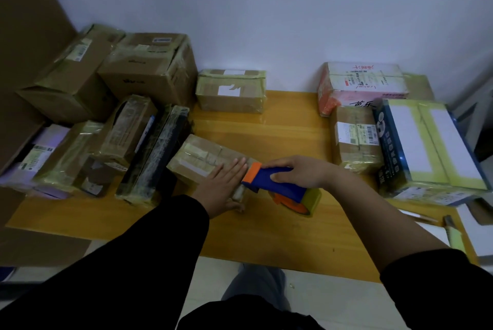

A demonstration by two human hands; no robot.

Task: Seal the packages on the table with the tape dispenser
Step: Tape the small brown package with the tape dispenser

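Observation:
A small brown cardboard package [198, 158] with yellowish tape strips lies near the middle of the wooden table [280, 126]. My left hand [222, 186] presses flat on its near end, fingers straight. My right hand [298, 172] grips the blue handle of the tape dispenser [280, 188]. The dispenser's orange toothed head touches the package's right end. Its roll of yellowish tape hangs below my right hand, just above the table.
Several taped cardboard boxes [144, 68] crowd the table's left side, and one box [231, 90] sits at the back by the wall. More parcels, including a blue-edged one [426, 148], fill the right side. Papers and a small tool [453, 233] lie at the near right.

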